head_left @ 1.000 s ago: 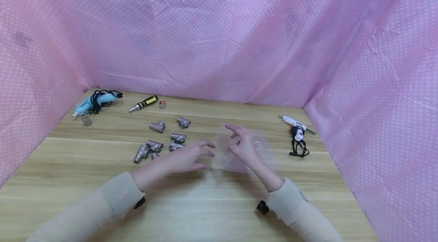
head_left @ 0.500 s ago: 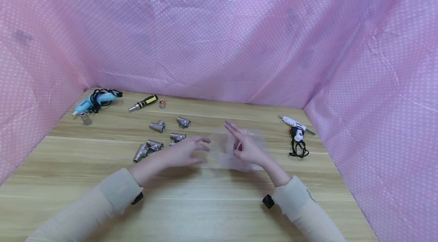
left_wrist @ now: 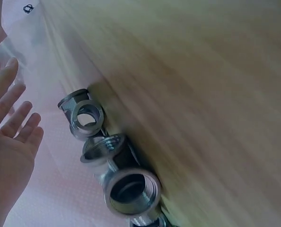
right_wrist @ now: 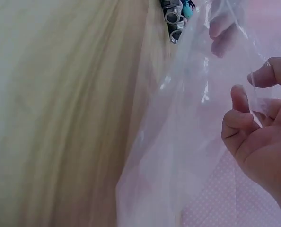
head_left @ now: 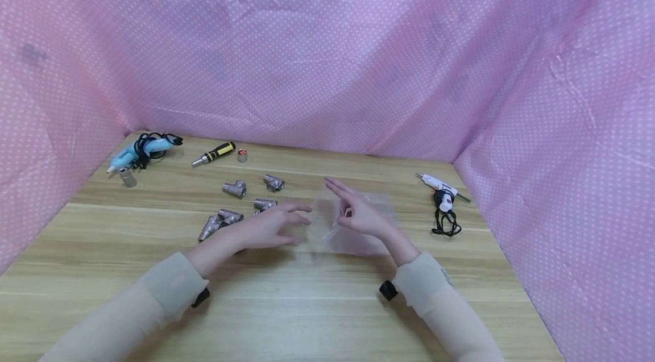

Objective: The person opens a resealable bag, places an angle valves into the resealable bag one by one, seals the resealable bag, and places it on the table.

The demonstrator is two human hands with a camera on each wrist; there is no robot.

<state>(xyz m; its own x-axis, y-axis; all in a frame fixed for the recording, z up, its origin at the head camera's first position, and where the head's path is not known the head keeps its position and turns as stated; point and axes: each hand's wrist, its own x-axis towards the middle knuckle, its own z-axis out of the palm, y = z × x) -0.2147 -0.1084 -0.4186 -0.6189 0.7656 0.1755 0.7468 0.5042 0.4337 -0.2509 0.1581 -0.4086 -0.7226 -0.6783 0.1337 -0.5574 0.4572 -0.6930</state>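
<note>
My right hand [head_left: 365,219] holds a clear plastic bag [head_left: 353,242] above the table; in the right wrist view its fingers curl at the edge of the bag [right_wrist: 169,127]. Across from it, my left hand [head_left: 268,227] has its fingers spread and holds nothing. Through the film, the right wrist view shows the left fingertips [right_wrist: 223,35], near the bag; contact cannot be told. Several metal pipe tees [head_left: 235,188] lie on the table beyond and left of my left hand, which hides some of them. Close tees [left_wrist: 131,191] show in the left wrist view.
At the back left lie a blue glue gun [head_left: 125,158] with a black cord, a metal cylinder [head_left: 127,178], a black-and-yellow screwdriver [head_left: 217,153] and a small round piece [head_left: 242,155]. A white soldering tool [head_left: 443,188] with black cord lies right. Pink dotted cloth [head_left: 327,66] surrounds the table.
My right hand and the bag shifted right, then back left a little. My left hand drew slightly left, covering more of the tees. The tees and tools have not moved.
</note>
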